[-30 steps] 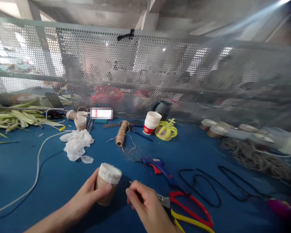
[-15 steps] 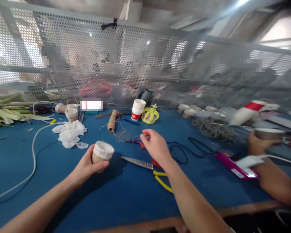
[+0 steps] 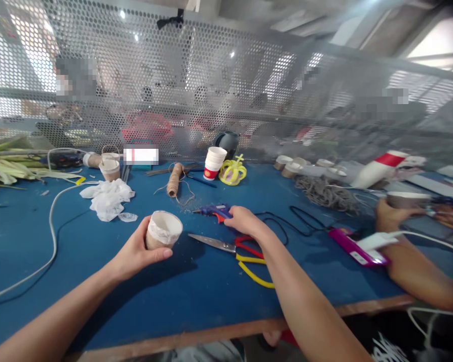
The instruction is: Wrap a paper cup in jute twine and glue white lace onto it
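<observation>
My left hand point(image 3: 139, 251) is wrapped round a small paper cup point(image 3: 164, 231), held above the table with its mouth tilted up. Twine-like brown covers its lower part and a white lacy band runs round the rim. My right hand point(image 3: 245, 221) has its fingers closed on the handle end of a blue glue gun point(image 3: 213, 210) with a red trigger, which lies on the table, nozzle to the left. Just below that hand lie large scissors point(image 3: 215, 244) with red and yellow handles, partly behind my forearm.
White lace point(image 3: 109, 198), a twine spool point(image 3: 174, 181), stacked paper cups point(image 3: 215, 163) and a yellow crown-shaped piece point(image 3: 232, 172) stand further back. Grey cord point(image 3: 326, 193) and a purple power strip point(image 3: 357, 247) lie to the right, near a co-worker's hand point(image 3: 390, 218) holding a cup. A black cable trails rightward.
My right hand has lowered from above the glue gun onto its handle. The cup in my left hand has shifted slightly right, and the camera view has tipped down a little.
</observation>
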`<state>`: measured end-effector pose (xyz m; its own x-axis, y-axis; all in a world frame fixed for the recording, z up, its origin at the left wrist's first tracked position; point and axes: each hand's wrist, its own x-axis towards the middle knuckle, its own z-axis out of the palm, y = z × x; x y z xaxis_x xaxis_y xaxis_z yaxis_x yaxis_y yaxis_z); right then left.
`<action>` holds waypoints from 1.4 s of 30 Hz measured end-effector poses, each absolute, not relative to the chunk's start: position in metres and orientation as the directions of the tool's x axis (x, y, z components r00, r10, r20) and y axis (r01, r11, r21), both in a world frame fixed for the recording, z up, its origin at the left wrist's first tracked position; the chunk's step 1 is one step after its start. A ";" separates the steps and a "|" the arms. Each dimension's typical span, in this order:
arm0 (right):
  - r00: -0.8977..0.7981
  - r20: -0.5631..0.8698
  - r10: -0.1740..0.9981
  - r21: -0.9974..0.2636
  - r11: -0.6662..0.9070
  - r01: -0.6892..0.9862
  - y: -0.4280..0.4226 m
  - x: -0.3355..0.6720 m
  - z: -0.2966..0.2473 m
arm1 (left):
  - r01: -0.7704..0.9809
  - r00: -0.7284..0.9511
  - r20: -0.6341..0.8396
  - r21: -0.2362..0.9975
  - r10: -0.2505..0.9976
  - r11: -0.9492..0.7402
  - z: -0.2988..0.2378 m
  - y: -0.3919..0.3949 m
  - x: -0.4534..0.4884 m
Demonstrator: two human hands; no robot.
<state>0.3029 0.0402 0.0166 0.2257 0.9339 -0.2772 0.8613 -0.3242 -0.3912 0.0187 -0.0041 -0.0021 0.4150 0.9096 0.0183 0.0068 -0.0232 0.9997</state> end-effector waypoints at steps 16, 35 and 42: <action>-0.126 0.159 0.979 -0.931 0.192 0.311 -0.009 0.243 0.068 | -0.048 0.646 -0.080 0.988 0.759 0.145 0.025 -0.001 0.015; -0.164 0.207 0.964 -0.793 0.264 0.550 -0.023 0.231 0.043 | -0.145 0.593 -0.018 0.981 0.805 0.129 -0.008 0.004 0.003; -0.182 0.207 0.961 -0.752 0.275 0.599 -0.021 0.230 0.036 | -0.144 0.615 -0.011 0.982 0.789 0.126 -0.008 0.002 0.001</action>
